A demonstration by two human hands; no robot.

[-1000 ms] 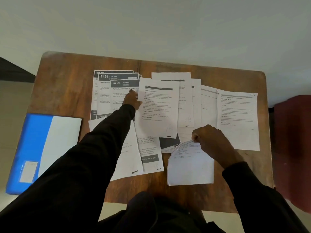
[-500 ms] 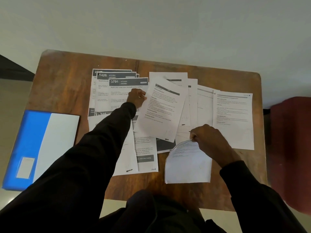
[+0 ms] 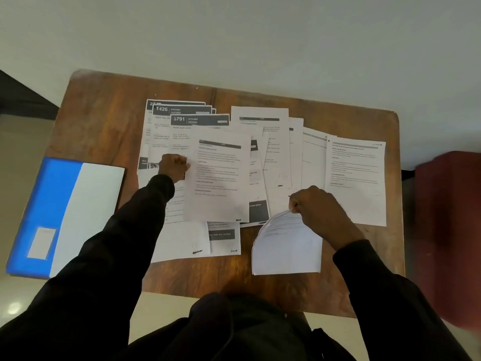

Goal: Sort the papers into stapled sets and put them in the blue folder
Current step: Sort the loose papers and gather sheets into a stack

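Printed papers lie spread over the wooden table (image 3: 104,121). My left hand (image 3: 173,166) pinches the left edge of a white text sheet (image 3: 218,175) that overlaps the middle pile. Behind it are sheets with dark headers (image 3: 192,118) numbered 1426 and 3791. My right hand (image 3: 316,207) pinches the top edge of a small bundle of sheets (image 3: 285,246), whose lower end rests on the table near the front. A single white sheet (image 3: 356,181) lies at the right. The blue folder (image 3: 52,204) lies at the table's left side, a white page on its right half.
More overlapping sheets (image 3: 276,152) fill the table's middle and back. A dark red seat (image 3: 450,230) stands to the right of the table. Pale floor shows beyond the far edge and below the front edge.
My left hand has drawn the white text sheet toward me and down over the middle pile, straightening it. My right hand keeps hold of the bundle in about the same place.
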